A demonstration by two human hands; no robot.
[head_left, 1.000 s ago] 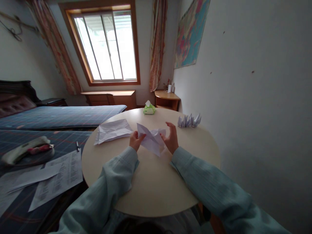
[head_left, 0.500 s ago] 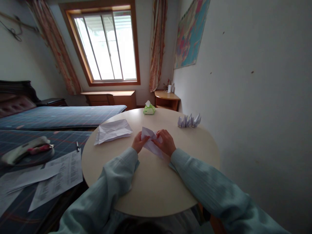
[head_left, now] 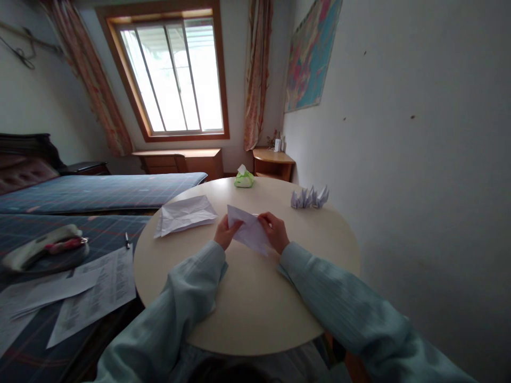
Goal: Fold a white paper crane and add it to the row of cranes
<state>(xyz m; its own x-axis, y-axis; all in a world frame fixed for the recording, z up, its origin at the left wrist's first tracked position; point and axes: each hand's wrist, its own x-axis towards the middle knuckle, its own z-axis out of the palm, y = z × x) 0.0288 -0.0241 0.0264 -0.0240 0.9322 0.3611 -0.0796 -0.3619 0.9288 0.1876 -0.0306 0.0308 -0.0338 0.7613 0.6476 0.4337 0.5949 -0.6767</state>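
Observation:
A partly folded white sheet of paper (head_left: 249, 232) is held just above the round beige table (head_left: 247, 298). My left hand (head_left: 224, 232) pinches its left corner. My right hand (head_left: 274, 231) grips its right side with the fingers curled over the fold. Both hands are closed on the sheet. To the left of it on the table lies a creased, unfolded white sheet (head_left: 184, 214). Several small folded paper figures (head_left: 310, 198) stand in a row at the table's far right.
A green tissue pack (head_left: 244, 178) sits at the table's far edge. A bed with a blue plaid cover (head_left: 96, 191) lies to the left, with printed papers (head_left: 80, 298), a pen (head_left: 127, 240) and a pouch (head_left: 43, 246) on it. A white wall runs close along the right.
My right hand, open beside the sheet a second ago, has closed on its right side. The loose flap has been folded down flat, and the sheet now looks smoother.

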